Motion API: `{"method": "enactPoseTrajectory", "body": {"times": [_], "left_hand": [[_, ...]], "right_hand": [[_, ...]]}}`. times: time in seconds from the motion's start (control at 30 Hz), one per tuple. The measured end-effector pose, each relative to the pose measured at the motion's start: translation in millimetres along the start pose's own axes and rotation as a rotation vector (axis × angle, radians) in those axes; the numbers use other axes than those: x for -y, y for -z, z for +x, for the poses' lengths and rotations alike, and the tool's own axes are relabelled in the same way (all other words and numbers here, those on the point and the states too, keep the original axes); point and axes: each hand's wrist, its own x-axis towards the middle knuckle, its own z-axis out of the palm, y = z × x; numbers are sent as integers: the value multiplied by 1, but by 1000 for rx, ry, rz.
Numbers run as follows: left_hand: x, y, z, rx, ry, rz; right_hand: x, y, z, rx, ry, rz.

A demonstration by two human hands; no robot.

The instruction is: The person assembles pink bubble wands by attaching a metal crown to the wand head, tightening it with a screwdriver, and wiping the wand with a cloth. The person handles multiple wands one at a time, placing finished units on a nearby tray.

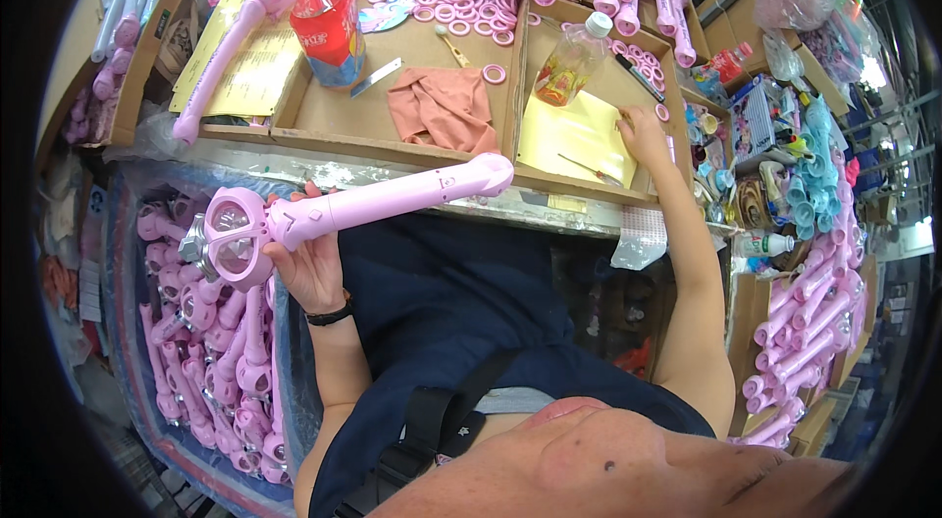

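My left hand (314, 268) is closed around a pink toy wand (378, 204), just below its round head. The wand lies nearly level in front of the cardboard trays, its narrow end to the right. A clear window shows in its head, with a silvery, shiny part at the far left tip. My right hand (644, 137) rests in the right-hand tray at the edge of a yellow sheet of paper (564, 137). Its fingers are bent and slightly apart, and nothing shows in them. On the paper beside it lies a thin screwdriver-like tool (589, 168).
A cardboard tray (383, 147) holds pink rings (456, 13), an orange cloth (442, 111) and a red-labelled bottle (327, 27). Another bottle (572, 62) stands by the paper. A lined bin (123, 253) of pink wands is at my left; more wands (805, 322) are stacked right.
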Motion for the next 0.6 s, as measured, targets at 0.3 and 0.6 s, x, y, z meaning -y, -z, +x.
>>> {"method": "enactPoseTrajectory", "body": {"times": [0.3,0.6], "left_hand": [[2,4,0,9,39,-57],[1,5,-1,-12,40,-51]], "right_hand": [[-6,0,12,59,-79,71],[4,1,2,-33,47,-70]]}}
